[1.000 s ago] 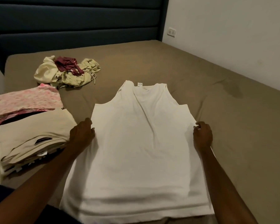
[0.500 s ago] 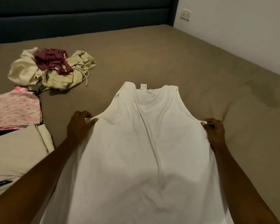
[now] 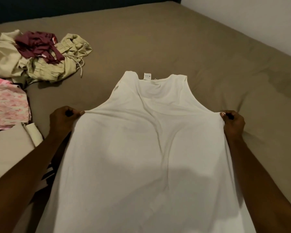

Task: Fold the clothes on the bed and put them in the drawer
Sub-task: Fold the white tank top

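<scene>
A white sleeveless top [image 3: 149, 148] is spread over the brown bed [image 3: 158, 39], neck and label pointing away from me. My left hand [image 3: 62, 121] pinches its left edge just under the armhole. My right hand [image 3: 233, 122] pinches the right edge at the same height. The cloth is pulled taut between both hands and raised off the bed there, with creases running down the middle. Its hem runs out of the bottom of the view.
A crumpled heap of cream and olive clothes with a maroon garment [image 3: 35, 46] on top lies at the far left. Folded pieces sit at the left edge: a pink patterned one [image 3: 7, 105] and a beige one [image 3: 8, 148]. A white wall [image 3: 259, 17] borders the bed's right side.
Both hands went from resting at the top's sides to pinching its edges under the armholes and lifting them. The view has moved closer and tilted down.
</scene>
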`<move>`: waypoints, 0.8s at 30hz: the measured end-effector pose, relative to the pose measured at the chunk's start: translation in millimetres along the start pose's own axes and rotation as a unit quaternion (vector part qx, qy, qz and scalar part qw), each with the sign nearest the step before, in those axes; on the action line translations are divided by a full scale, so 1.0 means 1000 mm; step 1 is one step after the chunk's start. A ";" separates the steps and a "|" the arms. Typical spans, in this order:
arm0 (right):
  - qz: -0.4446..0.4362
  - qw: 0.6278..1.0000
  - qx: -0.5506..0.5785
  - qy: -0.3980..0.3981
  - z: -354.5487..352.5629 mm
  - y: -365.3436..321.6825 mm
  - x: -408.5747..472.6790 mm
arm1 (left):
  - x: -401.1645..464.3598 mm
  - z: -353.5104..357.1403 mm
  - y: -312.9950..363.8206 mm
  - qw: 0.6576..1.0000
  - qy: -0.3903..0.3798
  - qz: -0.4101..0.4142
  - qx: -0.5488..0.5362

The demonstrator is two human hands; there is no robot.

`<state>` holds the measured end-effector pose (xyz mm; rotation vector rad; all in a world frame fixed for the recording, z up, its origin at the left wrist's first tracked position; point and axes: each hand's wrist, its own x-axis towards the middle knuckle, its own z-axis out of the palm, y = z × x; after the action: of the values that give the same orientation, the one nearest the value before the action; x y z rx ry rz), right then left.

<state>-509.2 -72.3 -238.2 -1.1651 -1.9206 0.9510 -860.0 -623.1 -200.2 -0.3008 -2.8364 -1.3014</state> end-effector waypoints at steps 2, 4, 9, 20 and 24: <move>-0.016 0.999 -0.030 0.020 -0.001 0.000 0.004 | -0.001 -0.001 0.001 1.000 0.008 -0.007 0.005; -0.030 0.995 -0.093 0.029 0.000 -0.003 0.011 | -0.001 0.000 0.004 1.000 0.023 -0.001 0.010; -0.150 0.922 -0.354 -0.045 0.004 -0.022 0.022 | 0.005 -0.004 0.001 0.982 0.007 0.115 0.148; -0.197 0.886 -0.403 -0.116 0.009 -0.013 0.041 | 0.027 -0.003 -0.010 0.938 -0.105 0.189 0.271; -0.087 0.934 -0.315 -0.145 0.004 -0.029 0.043 | 0.019 -0.006 0.007 0.953 -0.104 0.130 0.255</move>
<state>-540.1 -43.5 -207.7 -1.2069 -2.6383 0.4246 -878.2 -620.0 -189.4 -0.7958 -3.0261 -0.4894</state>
